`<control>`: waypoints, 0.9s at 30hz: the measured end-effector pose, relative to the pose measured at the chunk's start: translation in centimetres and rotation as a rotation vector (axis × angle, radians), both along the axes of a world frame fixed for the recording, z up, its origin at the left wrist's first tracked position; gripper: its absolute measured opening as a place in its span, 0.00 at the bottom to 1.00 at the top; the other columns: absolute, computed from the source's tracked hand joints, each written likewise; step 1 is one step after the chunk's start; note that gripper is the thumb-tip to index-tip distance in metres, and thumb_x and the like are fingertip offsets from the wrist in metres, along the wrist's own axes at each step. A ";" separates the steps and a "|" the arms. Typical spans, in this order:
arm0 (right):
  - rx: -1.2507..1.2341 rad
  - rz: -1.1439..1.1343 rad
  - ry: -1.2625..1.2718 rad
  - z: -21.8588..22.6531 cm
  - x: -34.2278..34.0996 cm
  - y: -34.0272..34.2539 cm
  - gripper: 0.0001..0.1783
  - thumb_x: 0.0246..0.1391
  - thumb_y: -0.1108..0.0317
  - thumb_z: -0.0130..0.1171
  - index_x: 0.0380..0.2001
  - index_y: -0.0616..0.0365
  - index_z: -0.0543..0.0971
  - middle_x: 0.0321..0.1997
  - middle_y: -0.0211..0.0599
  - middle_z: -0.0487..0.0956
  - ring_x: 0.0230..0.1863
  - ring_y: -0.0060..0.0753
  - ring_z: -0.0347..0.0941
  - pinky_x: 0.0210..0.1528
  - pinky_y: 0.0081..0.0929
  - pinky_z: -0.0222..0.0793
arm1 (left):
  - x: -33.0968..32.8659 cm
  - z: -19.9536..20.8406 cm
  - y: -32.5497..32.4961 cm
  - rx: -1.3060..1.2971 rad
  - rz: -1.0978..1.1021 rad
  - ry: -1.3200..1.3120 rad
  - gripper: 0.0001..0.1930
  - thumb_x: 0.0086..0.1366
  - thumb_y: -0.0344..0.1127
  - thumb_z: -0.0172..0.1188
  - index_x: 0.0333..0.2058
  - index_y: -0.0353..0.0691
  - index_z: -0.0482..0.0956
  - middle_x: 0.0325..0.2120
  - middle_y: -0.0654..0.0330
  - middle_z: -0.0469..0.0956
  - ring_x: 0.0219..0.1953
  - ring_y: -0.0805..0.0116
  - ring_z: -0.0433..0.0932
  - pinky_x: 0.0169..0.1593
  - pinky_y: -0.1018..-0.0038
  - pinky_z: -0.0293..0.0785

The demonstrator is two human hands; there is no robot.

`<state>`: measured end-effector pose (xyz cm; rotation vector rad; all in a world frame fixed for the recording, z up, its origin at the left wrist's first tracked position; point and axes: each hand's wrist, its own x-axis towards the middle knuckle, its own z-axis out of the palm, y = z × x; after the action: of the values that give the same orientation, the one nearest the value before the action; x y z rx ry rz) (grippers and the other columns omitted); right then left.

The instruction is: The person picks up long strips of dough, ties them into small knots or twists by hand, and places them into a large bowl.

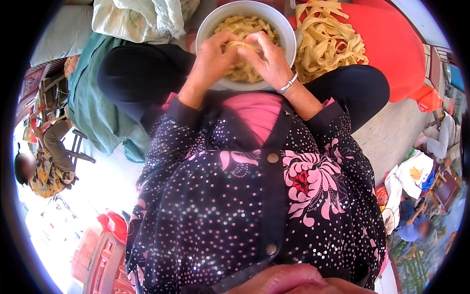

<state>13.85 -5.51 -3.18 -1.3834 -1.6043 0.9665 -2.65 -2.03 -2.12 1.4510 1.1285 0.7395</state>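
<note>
pinching strip (241, 44): left fingers (225, 38), right fingers (258, 39) over white bowl (245, 9); red surface (396, 49), pale floor (391, 128)

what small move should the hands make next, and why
Probably lower the pale yellow strip into the white bowl and let go: the left hand and right hand seem to pinch it just above, and similar yellow pieces lie inside.

Pale floor (391, 128), bleached by strong light at left; red chair (104, 262) lower left; dark-legged seat (82, 157) far left.
</note>
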 end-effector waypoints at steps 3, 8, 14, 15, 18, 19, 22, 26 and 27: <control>-0.034 0.010 -0.016 -0.5 -0.2 0.0 0.24 0.53 0.47 0.57 0.37 0.59 0.70 0.32 0.42 0.77 0.35 0.43 0.76 0.37 0.31 0.71 | 0.0 -0.7 -0.1 0.073 -0.011 0.034 0.06 0.55 0.29 0.57 0.32 0.33 0.76 0.25 0.55 0.75 0.26 0.69 0.74 0.31 0.74 0.70; -0.183 -0.021 0.143 -1.3 -0.6 -0.5 0.18 0.57 0.54 0.53 0.34 0.61 0.72 0.29 0.38 0.76 0.32 0.32 0.75 0.36 0.25 0.69 | -0.1 -1.3 -0.3 0.079 -0.031 0.001 0.07 0.56 0.30 0.58 0.33 0.33 0.75 0.26 0.57 0.76 0.27 0.69 0.73 0.32 0.76 0.69; -0.390 0.025 0.336 -0.9 2.1 -0.2 0.14 0.61 0.59 0.49 0.34 0.60 0.72 0.25 0.30 0.74 0.24 0.20 0.71 0.27 0.19 0.66 | 1.5 -0.3 -0.1 -0.567 0.038 -0.538 0.09 0.62 0.28 0.56 0.41 0.34 0.75 0.33 0.65 0.77 0.27 0.78 0.72 0.35 0.83 0.72; -0.396 0.033 0.411 -1.0 2.4 -0.3 0.14 0.61 0.59 0.48 0.33 0.60 0.72 0.24 0.29 0.73 0.22 0.18 0.69 0.25 0.17 0.65 | 1.4 -0.3 0.0 -0.611 0.013 -0.581 0.11 0.63 0.28 0.55 0.44 0.34 0.75 0.37 0.64 0.76 0.29 0.79 0.72 0.37 0.82 0.72; -0.351 0.040 0.497 -0.3 2.6 -0.2 0.15 0.63 0.58 0.46 0.33 0.58 0.73 0.20 0.25 0.70 0.16 0.14 0.63 0.18 0.15 0.59 | 1.4 -0.3 0.1 -0.677 0.007 -0.778 0.13 0.64 0.29 0.54 0.46 0.34 0.74 0.37 0.65 0.76 0.29 0.79 0.71 0.38 0.83 0.71; -0.400 0.050 0.525 0.1 2.9 -0.2 0.15 0.63 0.57 0.46 0.33 0.58 0.73 0.19 0.25 0.69 0.15 0.14 0.63 0.17 0.15 0.58 | 1.6 -0.2 0.0 -0.651 0.019 -0.757 0.12 0.64 0.29 0.54 0.46 0.34 0.75 0.36 0.65 0.76 0.29 0.80 0.71 0.38 0.83 0.71; -0.509 0.080 0.615 -0.3 3.4 -0.4 0.16 0.63 0.55 0.46 0.33 0.57 0.72 0.17 0.24 0.65 0.14 0.15 0.58 0.16 0.15 0.54 | 2.3 -0.2 -0.1 -0.532 0.050 -0.618 0.11 0.65 0.31 0.53 0.44 0.35 0.77 0.34 0.67 0.77 0.29 0.82 0.70 0.37 0.84 0.70; -0.672 0.072 0.847 -0.3 3.2 -0.5 0.16 0.62 0.54 0.47 0.34 0.57 0.71 0.17 0.24 0.64 0.14 0.15 0.56 0.16 0.15 0.52 | 3.3 -0.7 -0.3 -0.354 0.095 -0.456 0.10 0.66 0.35 0.53 0.39 0.38 0.79 0.32 0.68 0.78 0.32 0.83 0.72 0.38 0.84 0.68; -0.716 0.058 0.932 -0.1 3.1 -0.5 0.15 0.62 0.55 0.48 0.35 0.56 0.71 0.17 0.23 0.64 0.14 0.16 0.55 0.16 0.15 0.52 | 3.4 -0.9 -0.3 -0.349 0.102 -0.491 0.10 0.66 0.36 0.53 0.39 0.38 0.79 0.32 0.68 0.78 0.33 0.82 0.72 0.39 0.83 0.69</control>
<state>16.98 -5.97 -3.29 -1.0129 -0.6009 1.9652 0.79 -2.32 -3.05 0.8609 0.8960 0.8629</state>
